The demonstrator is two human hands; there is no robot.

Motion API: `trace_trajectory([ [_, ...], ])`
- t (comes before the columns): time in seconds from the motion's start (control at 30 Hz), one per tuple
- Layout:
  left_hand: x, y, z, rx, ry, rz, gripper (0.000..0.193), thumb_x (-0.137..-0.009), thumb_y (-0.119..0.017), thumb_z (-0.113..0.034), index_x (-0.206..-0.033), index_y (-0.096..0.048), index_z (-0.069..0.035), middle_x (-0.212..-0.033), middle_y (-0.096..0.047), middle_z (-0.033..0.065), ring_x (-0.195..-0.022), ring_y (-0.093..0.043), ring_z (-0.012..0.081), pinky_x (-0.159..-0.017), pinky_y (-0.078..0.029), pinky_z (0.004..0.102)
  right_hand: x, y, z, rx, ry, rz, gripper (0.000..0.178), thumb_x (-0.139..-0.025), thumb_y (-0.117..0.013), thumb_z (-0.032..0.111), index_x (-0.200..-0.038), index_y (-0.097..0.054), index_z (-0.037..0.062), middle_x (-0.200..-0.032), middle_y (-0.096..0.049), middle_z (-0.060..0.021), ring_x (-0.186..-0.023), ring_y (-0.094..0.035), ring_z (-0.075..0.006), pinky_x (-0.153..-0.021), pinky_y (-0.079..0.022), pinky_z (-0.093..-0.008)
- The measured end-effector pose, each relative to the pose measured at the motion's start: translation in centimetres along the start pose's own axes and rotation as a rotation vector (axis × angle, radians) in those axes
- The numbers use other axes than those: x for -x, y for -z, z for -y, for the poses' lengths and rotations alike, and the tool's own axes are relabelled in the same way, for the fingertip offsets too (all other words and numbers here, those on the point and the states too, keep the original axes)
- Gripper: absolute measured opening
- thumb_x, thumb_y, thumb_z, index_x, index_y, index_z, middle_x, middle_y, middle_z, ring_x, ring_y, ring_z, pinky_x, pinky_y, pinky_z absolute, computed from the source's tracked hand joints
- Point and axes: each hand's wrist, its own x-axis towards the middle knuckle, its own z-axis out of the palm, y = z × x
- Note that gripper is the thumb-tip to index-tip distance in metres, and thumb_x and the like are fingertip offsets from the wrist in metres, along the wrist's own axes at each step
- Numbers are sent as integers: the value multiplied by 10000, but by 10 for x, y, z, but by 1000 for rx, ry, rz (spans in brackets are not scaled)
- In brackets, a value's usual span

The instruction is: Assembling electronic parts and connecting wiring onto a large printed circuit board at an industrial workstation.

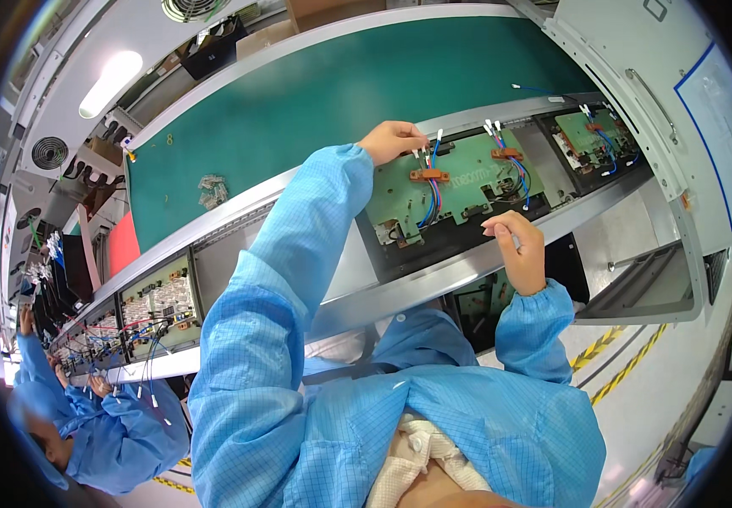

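Fingers [411,135] of the left hand [385,142] bunch narrowly at white-tipped wires [435,152], their grip unclear; just below, a brown clip [429,175] sits on the green board [393,190]. The right hand [520,254] curls, grip also unclear, near the board's lower edge.

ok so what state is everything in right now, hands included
left hand, fingers bent beside white connectors, grip unclear
right hand, raised, fingers curled, nothing visible held
green boards, lying in black frames
blue and red wires, gathered at brown block
clear bag, crumpled, on green mat
lamp, lit
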Motion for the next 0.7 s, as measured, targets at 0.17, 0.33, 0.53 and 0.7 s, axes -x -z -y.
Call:
trace_trajectory([
  [0.17,11,0,0,-110,-34,-275,326,-908,-573,-219,-1195,-579,-65,-1114,-631,45,-963,-583,151,-844,-464,307,-35,-4,5,60,154,28,168,-900,-501,102,-921,-618,-18,-848,-617,-111,-791,-611,-209,-731,-468,-293],
  [0.33,48,3,-32,-83,-443,-440,203,-894,-531,-77,-1054,-636,-12,-1011,-636,80,-932,-588,182,-844,-453,284,-121,-47,-20,543,295,-43,260,-889,-532,181,-1029,-620,-19,-1020,-628,-179,-920,-590,-352,-843,-460,-414],
  [0.53,161,-33,-86,-212,-912,-646,157,-841,-489,43,-871,-641,16,-988,-622,118,-923,-588,196,-798,-453,289,-157,-73,-62,694,65,66,268,-848,-585,255,-923,-657,9,-904,-666,-169,-870,-609,-351,-797,-478,-442],
  [0.7,214,-52,-60,-122,-913,-733,202,-815,-441,108,-805,-617,10,-962,-600,140,-897,-574,214,-784,-457,302,-157,-67,-68,442,19,-47,238,-837,-615,251,-942,-672,45,-855,-686,-138,-859,-652,-280,-765,-502,-398],
])
